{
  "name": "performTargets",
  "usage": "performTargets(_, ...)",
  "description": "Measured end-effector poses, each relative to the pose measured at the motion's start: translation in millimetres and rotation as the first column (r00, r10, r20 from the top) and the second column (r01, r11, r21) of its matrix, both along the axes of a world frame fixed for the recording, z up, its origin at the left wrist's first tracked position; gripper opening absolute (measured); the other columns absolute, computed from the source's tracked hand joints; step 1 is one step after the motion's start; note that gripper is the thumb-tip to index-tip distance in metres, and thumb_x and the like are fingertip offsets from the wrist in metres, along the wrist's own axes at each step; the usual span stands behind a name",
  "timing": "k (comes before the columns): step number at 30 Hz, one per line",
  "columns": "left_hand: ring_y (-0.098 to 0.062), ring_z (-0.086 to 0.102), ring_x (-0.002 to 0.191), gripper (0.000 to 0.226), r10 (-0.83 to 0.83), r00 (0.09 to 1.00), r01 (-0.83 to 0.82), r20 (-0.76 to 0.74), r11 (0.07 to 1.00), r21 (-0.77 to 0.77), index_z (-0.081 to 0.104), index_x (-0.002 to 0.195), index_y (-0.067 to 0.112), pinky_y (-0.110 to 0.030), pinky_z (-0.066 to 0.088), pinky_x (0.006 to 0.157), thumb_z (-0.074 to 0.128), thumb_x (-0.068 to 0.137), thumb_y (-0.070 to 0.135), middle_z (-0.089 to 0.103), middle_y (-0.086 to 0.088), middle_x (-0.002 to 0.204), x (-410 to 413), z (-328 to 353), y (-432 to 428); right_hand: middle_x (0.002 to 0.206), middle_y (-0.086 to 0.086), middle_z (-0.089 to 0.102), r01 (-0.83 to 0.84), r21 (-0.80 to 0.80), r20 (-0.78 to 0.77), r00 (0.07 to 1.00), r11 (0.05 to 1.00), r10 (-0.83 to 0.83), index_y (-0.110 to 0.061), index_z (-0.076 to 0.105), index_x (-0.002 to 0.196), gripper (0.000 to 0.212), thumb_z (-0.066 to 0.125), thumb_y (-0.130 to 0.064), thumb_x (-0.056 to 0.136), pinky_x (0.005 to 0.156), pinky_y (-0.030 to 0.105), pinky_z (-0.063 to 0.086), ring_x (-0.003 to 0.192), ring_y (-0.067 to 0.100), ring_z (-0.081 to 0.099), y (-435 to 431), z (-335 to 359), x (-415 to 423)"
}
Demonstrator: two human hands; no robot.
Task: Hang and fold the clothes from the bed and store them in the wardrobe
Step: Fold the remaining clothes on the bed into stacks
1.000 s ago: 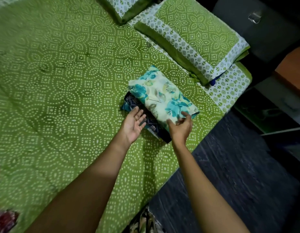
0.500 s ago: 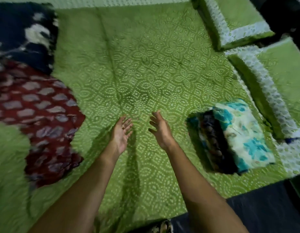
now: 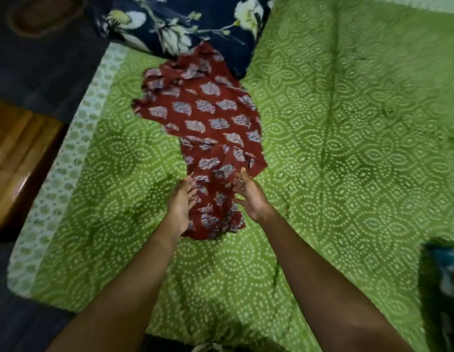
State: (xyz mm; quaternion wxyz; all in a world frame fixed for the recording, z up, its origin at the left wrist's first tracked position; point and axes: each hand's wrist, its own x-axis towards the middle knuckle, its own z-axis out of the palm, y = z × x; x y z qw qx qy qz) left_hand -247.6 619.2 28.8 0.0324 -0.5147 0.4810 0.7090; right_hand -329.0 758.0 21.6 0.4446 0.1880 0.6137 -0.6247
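Red printed garment [image 3: 210,118] lies crumpled on the green bedsheet [image 3: 348,148], one end touching the navy floral cloth [image 3: 185,24], the rest running away from it. It looks thin, light and floppy, so it will likely sag unless pinched at two corners of the end farthest from the navy cloth. Left hand [image 3: 181,201] and right hand [image 3: 248,196] flank that end, fingers spread, holding nothing; contact unclear. No wardrobe or other container in view.
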Motion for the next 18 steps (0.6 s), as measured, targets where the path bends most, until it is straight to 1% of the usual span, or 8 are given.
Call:
performTargets(4, -0.02, 0.049, 0.116, 0.041, 0.017, 0.992, -0.017, 0.122, 1.0, -0.006, 0.051, 0.13, 0.013, -0.034, 0.039, 0.091, 0.043, 0.097, 0.036, 0.052, 0.0, 0.128, 11, -26, -19, 0.121, 0.004, 0.054, -0.007, 0.165, -0.026, 1.0, 0.986, 0.012, -0.007, 0.05, 0.13, 0.042, 0.048, -0.032, 0.097, 0.098, 0.036, 0.042, 0.115, 0.021, 0.048, -18, -31, 8)
performTargets(7, -0.027, 0.054, 0.112, 0.032, 0.097, 0.989, -0.089, 0.11, 0.993, -0.08, 0.055, 0.123, 0.002, -0.031, 0.043, 0.085, 0.052, 0.094, 0.017, 0.057, -0.014, 0.123, 19, -52, -24, 0.094, 0.003, 0.06, 0.049, 0.292, -0.126, 0.992, 0.955, -0.012, -0.006, 0.056, 0.113, 0.022, 0.059, -0.012, 0.091, 0.073, 0.02, 0.045, 0.098, 0.021, 0.053, -17, -60, 16)
performTargets(8, -0.027, 0.054, 0.111, 0.032, 0.094, 0.988, -0.083, 0.12, 0.992, -0.099, 0.054, 0.123, 0.001, -0.032, 0.043, 0.087, 0.053, 0.093, 0.012, 0.056, -0.015, 0.125, 21, -59, -26, 0.094, 0.004, 0.061, 0.026, 0.353, -0.131, 0.991, 0.935, 0.022, -0.005, 0.055, 0.113, 0.025, 0.062, -0.008, 0.088, 0.072, 0.021, 0.046, 0.097, 0.022, 0.054, -17, -69, 18)
performTargets(10, -0.026, 0.053, 0.11, 0.035, 0.029, 0.98, -0.004, 0.197, 0.992, -0.125, 0.052, 0.126, 0.004, -0.036, 0.044, 0.093, 0.056, 0.091, 0.012, 0.055, -0.014, 0.127, 26, -71, -27, 0.113, 0.014, 0.059, -0.048, 0.472, -0.121, 0.986, 0.88, 0.119, -0.005, 0.051, 0.122, 0.045, 0.07, -0.011, 0.082, 0.086, 0.035, 0.051, 0.104, 0.027, 0.057, -15, -87, 23)
performTargets(11, -0.028, 0.053, 0.112, 0.037, -0.014, 0.97, 0.051, 0.243, 0.988, -0.146, 0.052, 0.126, 0.005, -0.039, 0.044, 0.097, 0.058, 0.09, 0.013, 0.055, -0.014, 0.127, 30, -80, -28, 0.122, 0.016, 0.055, -0.093, 0.53, -0.124, 0.975, 0.843, 0.185, -0.007, 0.048, 0.127, 0.054, 0.073, -0.015, 0.079, 0.094, 0.041, 0.048, 0.112, 0.03, 0.054, -12, -99, 25)
performTargets(13, -0.032, 0.054, 0.115, 0.041, -0.099, 0.957, 0.156, 0.272, 0.968, -0.197, 0.052, 0.125, 0.004, -0.044, 0.043, 0.1, 0.063, 0.086, 0.013, 0.058, -0.016, 0.124, 33, -89, -29, 0.127, 0.015, 0.05, -0.152, 0.606, -0.146, 0.944, 0.781, 0.297, -0.007, 0.044, 0.13, 0.064, 0.075, -0.017, 0.076, 0.099, 0.039, 0.045, 0.116, 0.031, 0.051, -11, -104, 26)
performTargets(15, -0.033, 0.058, 0.111, 0.046, -0.208, 0.932, 0.283, 0.296, 0.929, -0.239, 0.055, 0.122, 0.002, -0.046, 0.044, 0.099, 0.071, 0.08, 0.016, 0.061, -0.019, 0.119, 37, -99, -31, 0.122, 0.016, 0.057, -0.166, 0.576, -0.15, 0.941, 0.8, 0.303, -0.004, 0.047, 0.126, 0.058, 0.075, -0.011, 0.075, 0.095, 0.041, 0.048, 0.107, 0.032, 0.058, -12, -107, 26)
performTargets(18, -0.031, 0.062, 0.101, 0.041, -0.27, 0.917, 0.342, 0.293, 0.912, -0.229, 0.063, 0.111, 0.0, -0.044, 0.048, 0.095, 0.073, 0.078, 0.022, 0.065, -0.02, 0.11, 40, -103, -29, 0.103, 0.014, 0.07, -0.204, 0.551, -0.152, 0.929, 0.809, 0.338, -0.004, 0.066, 0.102, 0.028, 0.072, -0.006, 0.075, 0.088, 0.044, 0.052, 0.094, 0.03, 0.065, -9, -115, 30)
